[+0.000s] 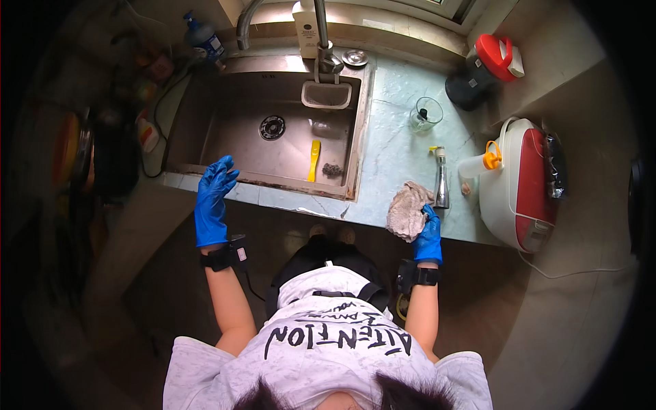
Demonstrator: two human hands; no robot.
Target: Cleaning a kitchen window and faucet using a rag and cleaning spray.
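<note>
My right hand (429, 236), in a blue rubber glove, grips a crumpled beige cloth (407, 210) at the counter's front edge. A slim silver pump bottle (441, 177) with a yellow nozzle stands just beyond that hand. Also gloved in blue, my left hand (215, 192) is raised near the front left rim of the stainless-steel sink (241, 107). It holds nothing, and its fingers are slightly bent and apart. Inside the sink lie a yellow-handled tool (314, 161) and a dark scouring pad (332, 170), right of the drain strainer (272, 127).
A faucet (328, 59) rises behind the sink, above a small hanging caddy (326, 96). Right on the counter are a glass (426, 114), a red-lidded dark jug (469, 87), a translucent bottle (474, 165) and a rice cooker (507, 184). A blue-pump bottle (205, 38) stands back left.
</note>
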